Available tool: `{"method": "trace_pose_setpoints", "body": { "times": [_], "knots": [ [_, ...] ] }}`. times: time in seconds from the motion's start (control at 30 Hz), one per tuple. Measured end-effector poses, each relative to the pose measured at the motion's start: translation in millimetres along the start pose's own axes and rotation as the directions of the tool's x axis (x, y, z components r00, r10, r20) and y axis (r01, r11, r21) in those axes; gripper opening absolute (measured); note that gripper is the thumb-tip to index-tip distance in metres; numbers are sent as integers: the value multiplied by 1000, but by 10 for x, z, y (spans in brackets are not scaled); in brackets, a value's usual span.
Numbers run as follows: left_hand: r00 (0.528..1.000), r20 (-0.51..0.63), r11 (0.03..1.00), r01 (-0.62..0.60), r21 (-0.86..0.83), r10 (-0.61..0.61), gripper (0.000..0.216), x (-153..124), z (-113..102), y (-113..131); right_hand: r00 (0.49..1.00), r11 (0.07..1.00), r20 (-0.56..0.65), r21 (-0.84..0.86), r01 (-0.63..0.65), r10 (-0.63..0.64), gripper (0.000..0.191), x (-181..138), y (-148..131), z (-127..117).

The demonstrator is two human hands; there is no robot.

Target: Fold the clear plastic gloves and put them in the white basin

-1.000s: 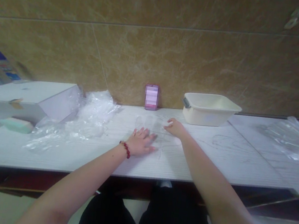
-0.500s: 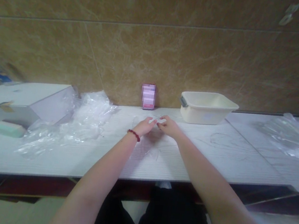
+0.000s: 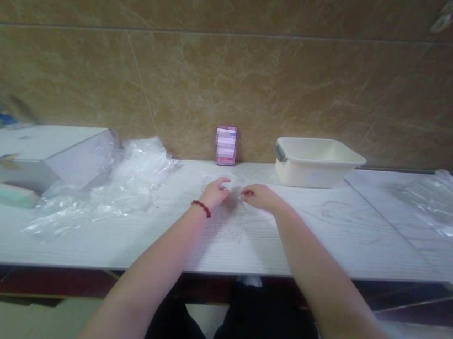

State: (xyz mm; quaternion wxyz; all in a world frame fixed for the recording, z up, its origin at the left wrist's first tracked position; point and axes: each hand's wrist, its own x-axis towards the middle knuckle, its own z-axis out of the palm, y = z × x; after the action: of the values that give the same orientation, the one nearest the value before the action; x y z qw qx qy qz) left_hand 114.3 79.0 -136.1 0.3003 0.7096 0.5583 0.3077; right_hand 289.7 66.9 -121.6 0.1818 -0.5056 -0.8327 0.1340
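A thin clear plastic bag (image 3: 234,223) lies over the white tabletop between my hands, its outline faint against the surface. My left hand (image 3: 215,192), with a red bead bracelet at the wrist, pinches its left side, fingers curled. Facing it across a small gap, my right hand (image 3: 263,198) is closed on the bag's other side; the fingertips point left and are partly hidden. Behind the hands, a phone (image 3: 225,146) with a blurred screen leans upright against the wall.
A cream plastic basin (image 3: 316,171) with a grey handle stands right of the phone. On the left are a white box (image 3: 29,146), crumpled clear plastic bags (image 3: 133,179) and a pale green object (image 3: 12,195). More clear plastic (image 3: 449,207) lies far right. The table's front edge runs below my forearms.
My hands have moved apart from nearly touching, the right one shifting rightward and both slightly nearer to me. The bag between them is spread wider.
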Motion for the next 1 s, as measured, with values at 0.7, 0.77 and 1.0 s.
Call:
{"method": "trace_pose_setpoints", "body": {
  "times": [0.7, 0.77, 1.0],
  "knots": [
    [993, 45, 828, -119, 547, 113, 29, -89, -210, 19, 997, 972, 66, -235, -13, 29, 45, -17, -49, 41],
    [989, 30, 786, -133, 604, 144, 29, -89, -233, 4, 996, 967, 89, -254, 3, 21, 46, -20, -53, 40],
    [903, 317, 662, -428, 615, 289, 38, -131, -235, 11, 982, 959, 180, -282, 0, 53, 48, -26, -46, -3]
  ]
}}
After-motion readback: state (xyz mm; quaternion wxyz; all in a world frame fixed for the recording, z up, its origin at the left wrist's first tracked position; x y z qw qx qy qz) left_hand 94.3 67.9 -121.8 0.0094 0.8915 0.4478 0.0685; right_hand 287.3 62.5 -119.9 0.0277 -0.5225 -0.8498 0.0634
